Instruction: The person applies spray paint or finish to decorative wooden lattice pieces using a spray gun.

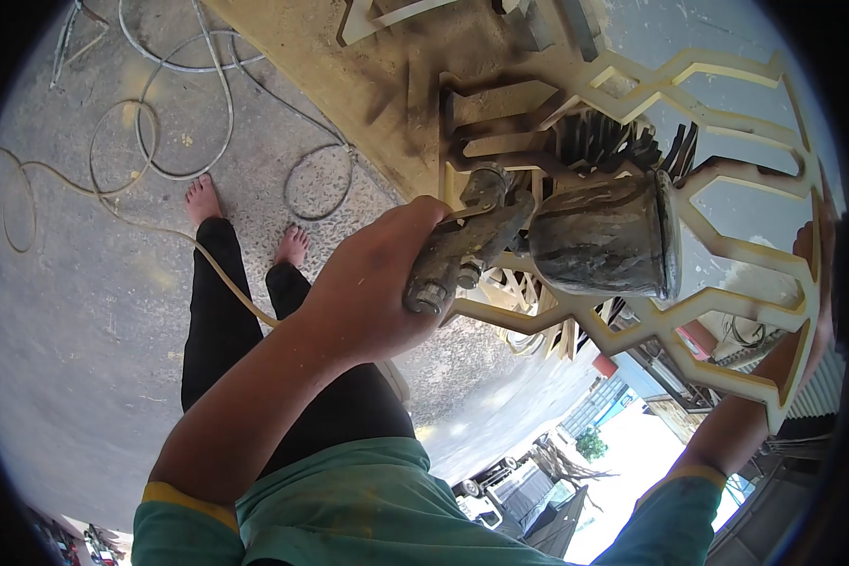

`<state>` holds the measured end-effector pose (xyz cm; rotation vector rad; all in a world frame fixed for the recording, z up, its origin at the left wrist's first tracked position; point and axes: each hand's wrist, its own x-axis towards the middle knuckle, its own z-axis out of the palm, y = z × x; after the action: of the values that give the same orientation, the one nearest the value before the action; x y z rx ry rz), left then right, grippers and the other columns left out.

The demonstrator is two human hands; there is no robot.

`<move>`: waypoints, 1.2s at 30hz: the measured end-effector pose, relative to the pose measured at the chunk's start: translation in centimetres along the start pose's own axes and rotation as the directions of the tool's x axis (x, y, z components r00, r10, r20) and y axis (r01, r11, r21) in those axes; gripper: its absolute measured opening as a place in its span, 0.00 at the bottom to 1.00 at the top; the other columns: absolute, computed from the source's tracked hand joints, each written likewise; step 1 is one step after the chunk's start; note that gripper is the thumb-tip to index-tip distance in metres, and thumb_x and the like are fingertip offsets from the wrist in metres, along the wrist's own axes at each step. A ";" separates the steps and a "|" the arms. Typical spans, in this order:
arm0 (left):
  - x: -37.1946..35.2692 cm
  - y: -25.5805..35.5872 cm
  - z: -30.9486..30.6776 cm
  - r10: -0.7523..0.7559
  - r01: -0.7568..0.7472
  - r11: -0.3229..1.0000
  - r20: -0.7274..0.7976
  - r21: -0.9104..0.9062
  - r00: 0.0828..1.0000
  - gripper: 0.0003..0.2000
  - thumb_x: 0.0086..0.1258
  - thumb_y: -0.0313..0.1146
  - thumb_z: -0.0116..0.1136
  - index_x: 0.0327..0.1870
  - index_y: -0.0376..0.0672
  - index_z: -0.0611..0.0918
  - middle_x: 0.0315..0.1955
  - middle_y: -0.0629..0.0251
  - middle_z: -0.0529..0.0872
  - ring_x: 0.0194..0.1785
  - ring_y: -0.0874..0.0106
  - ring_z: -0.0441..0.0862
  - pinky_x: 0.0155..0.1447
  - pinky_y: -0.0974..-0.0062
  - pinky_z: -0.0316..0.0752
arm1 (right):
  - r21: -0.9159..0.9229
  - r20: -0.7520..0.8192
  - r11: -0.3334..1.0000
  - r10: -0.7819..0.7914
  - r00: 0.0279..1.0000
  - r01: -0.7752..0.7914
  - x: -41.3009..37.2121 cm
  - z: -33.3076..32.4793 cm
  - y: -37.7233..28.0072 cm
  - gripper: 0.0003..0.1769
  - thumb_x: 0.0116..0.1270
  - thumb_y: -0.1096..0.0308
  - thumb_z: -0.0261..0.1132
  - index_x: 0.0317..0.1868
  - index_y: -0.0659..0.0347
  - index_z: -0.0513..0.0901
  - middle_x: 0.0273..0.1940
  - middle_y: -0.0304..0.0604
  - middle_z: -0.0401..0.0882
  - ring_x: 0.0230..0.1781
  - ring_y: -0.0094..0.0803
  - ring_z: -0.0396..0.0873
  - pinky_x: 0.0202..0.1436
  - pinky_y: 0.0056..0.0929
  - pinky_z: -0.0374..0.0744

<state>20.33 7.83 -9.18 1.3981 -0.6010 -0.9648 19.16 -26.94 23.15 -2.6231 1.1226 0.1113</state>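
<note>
My left hand (377, 274) is closed around the worn metal body of a spray gun (476, 231). Its dark, paint-smeared cup (602, 236) points to the right, in front of a cut-out lattice panel (717, 311). Pale yellow edges and dark sprayed patches show on the panel. At the far right, my right hand (811, 250) grips the panel's outer edge; part of that hand is hidden by the panel and the dark border of the view. A thin hose (219, 269) runs across the floor to my left forearm.
Coiled hoses (151, 132) lie on the concrete floor (85, 330) near my bare feet (203, 198). A brown, paint-stained board (349, 71) is at the top, with another cut-out piece (387, 19) on it. Behind the panel are stacked dark strips (604, 141). A vehicle (519, 495) stands outside.
</note>
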 end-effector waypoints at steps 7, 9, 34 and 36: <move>-1.9 -1.7 -0.7 -0.020 0.020 0.999 -0.017 0.048 1.000 0.21 0.54 0.25 0.64 0.51 0.39 0.73 0.40 0.50 0.81 0.46 0.52 0.81 0.48 0.60 0.75 | 0.020 -0.005 1.000 0.010 1.000 -0.010 0.1 0.7 -0.2 0.27 0.77 0.57 0.51 0.70 0.61 0.69 0.29 0.34 0.68 0.23 0.14 0.59 0.25 0.15 0.59; -2.2 -1.8 -0.6 0.004 -0.001 0.998 -0.037 0.066 0.999 0.22 0.54 0.25 0.64 0.52 0.39 0.73 0.41 0.49 0.81 0.46 0.51 0.81 0.48 0.60 0.75 | 0.024 -0.010 1.000 0.012 1.000 -0.012 0.0 0.7 -0.1 0.27 0.77 0.57 0.51 0.70 0.61 0.69 0.28 0.33 0.67 0.23 0.13 0.59 0.25 0.15 0.58; 0.7 1.8 0.9 0.038 -0.038 0.999 -0.042 0.013 0.998 0.25 0.51 0.25 0.65 0.54 0.40 0.73 0.40 0.53 0.82 0.43 0.55 0.84 0.46 0.65 0.77 | 0.093 -0.065 0.991 0.098 0.993 -0.092 -0.7 1.0 0.1 0.28 0.75 0.53 0.53 0.71 0.55 0.70 0.25 0.25 0.64 0.22 0.11 0.52 0.25 0.13 0.54; 0.7 1.7 0.8 0.045 -0.044 0.999 -0.037 0.022 0.998 0.25 0.51 0.26 0.66 0.54 0.41 0.74 0.40 0.54 0.82 0.42 0.55 0.85 0.45 0.65 0.78 | 0.094 -0.065 0.991 0.102 0.993 -0.096 -0.6 0.9 0.4 0.30 0.74 0.50 0.55 0.71 0.53 0.69 0.25 0.24 0.61 0.23 0.12 0.53 0.25 0.15 0.55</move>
<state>20.38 6.65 -7.56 1.4129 -0.6132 -0.8968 18.53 -26.53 22.34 -2.5094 1.2515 -0.0111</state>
